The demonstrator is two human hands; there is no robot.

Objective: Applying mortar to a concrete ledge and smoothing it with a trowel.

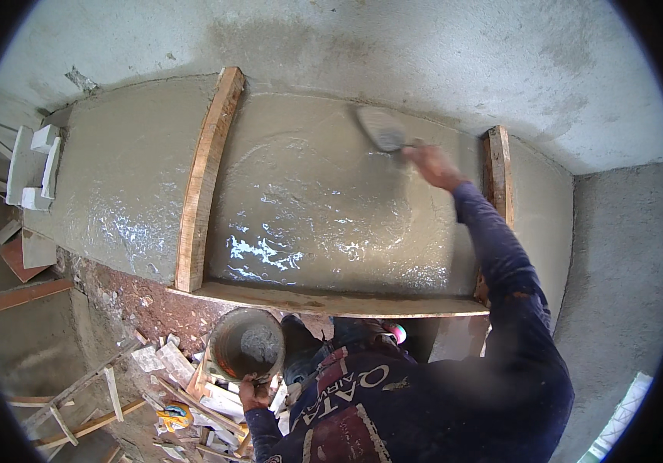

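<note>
My right hand (436, 166) is closed round the handle of a trowel (382, 130). Its blade, slightly blurred, lies at the far side of the wet grey cement (324, 177), close to the wall. My left hand (253, 392) grips the near rim of a bucket (227, 351) in front of my body. Some grey cement mix sits inside the bucket, against its inner wall. The wet cement surface under the trowel is smooth and shiny with water, most of all along its near side.
Two wooden battens (206, 185) (499, 174) stand across the slab, and a board (347, 302) edges its near side. A plastered wall (455, 54) rises behind. White blocks (36, 166) stand at the left. Wood scraps, rubble and a yellow-blue glove (175, 417) lie below left.
</note>
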